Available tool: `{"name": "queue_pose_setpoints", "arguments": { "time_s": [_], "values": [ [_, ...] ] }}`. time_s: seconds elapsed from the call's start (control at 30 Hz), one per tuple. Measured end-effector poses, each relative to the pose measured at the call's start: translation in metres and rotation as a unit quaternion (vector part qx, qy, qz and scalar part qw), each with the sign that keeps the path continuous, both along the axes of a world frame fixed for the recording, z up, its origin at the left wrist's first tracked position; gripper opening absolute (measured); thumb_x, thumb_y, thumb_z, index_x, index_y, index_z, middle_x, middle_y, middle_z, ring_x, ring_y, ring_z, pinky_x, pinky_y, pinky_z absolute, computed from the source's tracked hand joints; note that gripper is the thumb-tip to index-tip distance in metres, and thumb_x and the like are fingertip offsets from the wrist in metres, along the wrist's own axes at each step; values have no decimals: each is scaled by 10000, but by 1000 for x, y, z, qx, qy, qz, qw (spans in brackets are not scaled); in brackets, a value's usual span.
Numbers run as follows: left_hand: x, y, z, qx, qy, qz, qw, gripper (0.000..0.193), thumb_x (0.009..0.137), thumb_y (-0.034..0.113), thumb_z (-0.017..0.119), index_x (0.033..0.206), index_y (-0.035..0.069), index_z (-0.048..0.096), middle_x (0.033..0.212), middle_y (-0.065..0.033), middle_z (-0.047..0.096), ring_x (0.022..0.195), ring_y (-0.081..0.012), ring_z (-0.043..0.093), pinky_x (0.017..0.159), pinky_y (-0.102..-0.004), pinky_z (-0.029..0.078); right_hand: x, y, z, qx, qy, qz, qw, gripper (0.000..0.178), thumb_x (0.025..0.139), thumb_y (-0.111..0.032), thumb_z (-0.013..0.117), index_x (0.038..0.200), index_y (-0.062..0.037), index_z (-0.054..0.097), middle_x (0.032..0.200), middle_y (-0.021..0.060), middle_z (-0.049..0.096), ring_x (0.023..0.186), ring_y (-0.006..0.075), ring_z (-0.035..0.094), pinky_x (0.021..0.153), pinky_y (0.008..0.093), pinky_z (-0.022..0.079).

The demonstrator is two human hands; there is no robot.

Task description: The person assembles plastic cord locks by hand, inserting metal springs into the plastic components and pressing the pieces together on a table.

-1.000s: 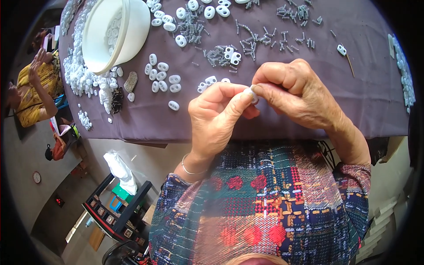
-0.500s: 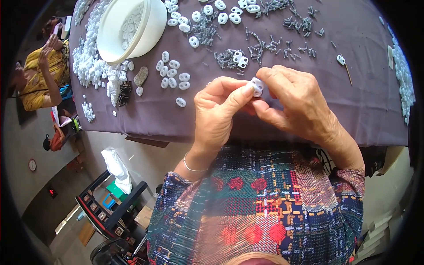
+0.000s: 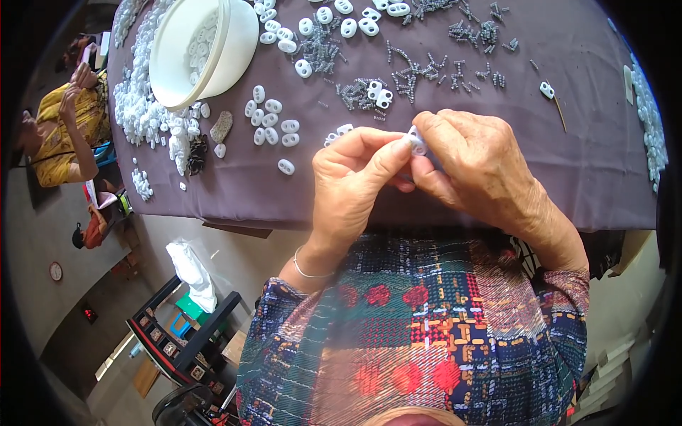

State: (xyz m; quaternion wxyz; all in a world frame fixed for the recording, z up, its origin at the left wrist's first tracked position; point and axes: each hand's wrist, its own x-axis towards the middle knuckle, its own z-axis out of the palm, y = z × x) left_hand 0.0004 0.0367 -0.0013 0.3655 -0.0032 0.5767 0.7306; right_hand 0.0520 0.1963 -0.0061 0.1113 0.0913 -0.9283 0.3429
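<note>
My left hand and my right hand meet above the table's near edge. Pinched between their fingertips is a white two-hole cord lock, partly covered by the left thumb and the right fingers. Just beyond the left fingers lie more white cord-lock pieces, partly hidden by that hand. Farther out, two cord-lock pieces rest on a heap of small metal springs. A loose group of cord-lock pieces lies to the left.
On the dark tablecloth, a white tub holds white parts beside a large pile of them. A stone lies near it. At right are a cord lock with a thin stick and a translucent row of parts. A person sits far left.
The held cord lock has tilted and shows less between the fingertips. More of the pieces beyond my left fingers shows. The view has shifted slightly, moving the table items left.
</note>
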Motion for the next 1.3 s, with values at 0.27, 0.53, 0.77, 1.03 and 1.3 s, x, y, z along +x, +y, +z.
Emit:
{"name": "queue_pose_setpoints", "arguments": {
  "time_s": [0.27, 0.53, 0.77, 1.03, 1.3],
  "values": [
    [2, -3, -3, -22, 69, 0, 997, 122, 843, 50, 617, 917, -47, 626, 819, -84, 647, 700, -114, 610, 609, -218, 503, 1, -3, -6, 9, -5, 29, 1000, 208, 688, -64, 608, 847, 10, 496, 653, 103, 504, 599, 270, 550, 527, 360, 459],
    [5, -1, 0, -13, 84, 18, 996, 111, 843, 29, 611, 915, -56, 621, 832, -80, 640, 713, -112, 603, 639, -219, 503, 2, -5, -7, 12, 7, 40, 999, 223, 681, -44, 621, 851, 26, 494, 642, 101, 500, 584, 257, 547, 512, 348, 458],
    [4, -1, -3, -27, 85, 6, 996, 104, 848, 22, 602, 911, -59, 616, 825, -71, 630, 723, -108, 592, 656, -219, 497, 0, -3, -10, 12, 1, 49, 999, 238, 679, -50, 629, 861, 29, 498, 629, 94, 487, 566, 247, 533, 484, 343, 448],
    [5, -3, -3, -32, 80, 7, 996, 98, 852, 21, 597, 903, -60, 612, 822, -65, 625, 732, -98, 583, 660, -211, 490, 2, -3, -9, 35, -21, 70, 997, 240, 684, -66, 633, 858, 27, 496, 629, 89, 473, 554, 240, 517, 479, 337, 445],
    [4, -4, -5, -18, 83, -5, 996, 94, 857, 16, 587, 909, -60, 603, 843, -63, 610, 741, -92, 573, 667, -208, 488, -2, -4, -5, 31, 3, 66, 997, 137, 740, -85, 570, 715, -9, 459, 590, 92, 487, 540, 233, 551, 459, 332, 457]
  ]
}}
